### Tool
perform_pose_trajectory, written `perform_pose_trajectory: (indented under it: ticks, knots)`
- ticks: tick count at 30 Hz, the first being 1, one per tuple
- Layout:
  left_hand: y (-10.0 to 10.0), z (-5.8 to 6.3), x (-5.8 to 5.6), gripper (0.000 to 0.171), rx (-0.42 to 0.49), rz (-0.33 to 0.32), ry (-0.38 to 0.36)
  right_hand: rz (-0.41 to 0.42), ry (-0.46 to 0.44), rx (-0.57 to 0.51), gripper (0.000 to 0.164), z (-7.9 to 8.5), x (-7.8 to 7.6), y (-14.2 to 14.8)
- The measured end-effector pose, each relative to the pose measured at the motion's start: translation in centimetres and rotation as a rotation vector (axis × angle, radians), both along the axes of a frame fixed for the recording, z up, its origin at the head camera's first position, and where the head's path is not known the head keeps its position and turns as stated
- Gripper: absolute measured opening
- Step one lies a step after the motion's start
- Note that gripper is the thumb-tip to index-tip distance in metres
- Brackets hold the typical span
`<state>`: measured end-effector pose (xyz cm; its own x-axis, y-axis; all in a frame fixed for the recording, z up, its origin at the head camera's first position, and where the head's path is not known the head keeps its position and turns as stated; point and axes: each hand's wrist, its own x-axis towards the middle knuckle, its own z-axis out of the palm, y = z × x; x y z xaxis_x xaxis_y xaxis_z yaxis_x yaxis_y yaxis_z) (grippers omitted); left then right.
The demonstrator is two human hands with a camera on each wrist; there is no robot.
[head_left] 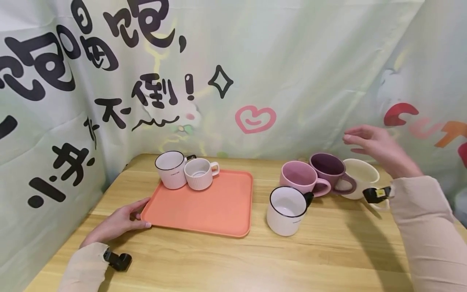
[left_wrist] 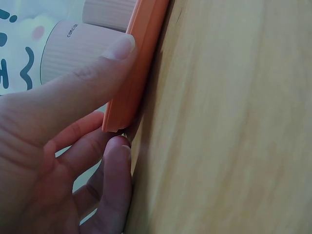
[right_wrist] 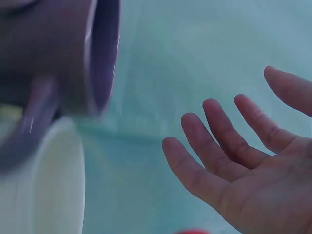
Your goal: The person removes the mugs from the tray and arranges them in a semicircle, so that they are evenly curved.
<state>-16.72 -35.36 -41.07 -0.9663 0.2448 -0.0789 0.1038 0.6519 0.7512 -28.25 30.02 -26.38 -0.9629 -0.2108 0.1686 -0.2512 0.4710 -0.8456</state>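
The left hand (head_left: 118, 223) pinches the near-left corner of the orange tray (head_left: 204, 211), toward the table's (head_left: 328, 255) left edge. Two white cups (head_left: 198, 178) stand by the tray's far-left corner. The right hand (head_left: 381, 147), fingers apart, hovers above the cream mug (head_left: 363, 173) near the far edge.

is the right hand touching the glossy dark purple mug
Apart: the right wrist view shows green backdrop cloth between the right hand and the glossy dark purple mug.

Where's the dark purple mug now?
In the head view, right of the tray, the dark purple mug stands on the table between the pink mug and the cream mug.
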Motion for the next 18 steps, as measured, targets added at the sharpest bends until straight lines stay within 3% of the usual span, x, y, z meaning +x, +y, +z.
perform_pose_trajectory:
  ticks: [3,9,18]
  knots:
    - [0.1,-0.2,0.0,0.088,0.019,-0.010,-0.004,0.033,-0.003,-0.013,0.013,0.2,-0.6,-1.8]
    - [0.1,-0.4,0.0,0.086,0.013,-0.013,0.009,0.054,-0.034,0.027,0.048,1.0,-1.3,-5.0]
    - [-0.1,-0.4,-0.1,0.085,0.035,-0.030,0.017,0.116,-0.057,-0.001,0.051,1.7,-2.0,-9.0]
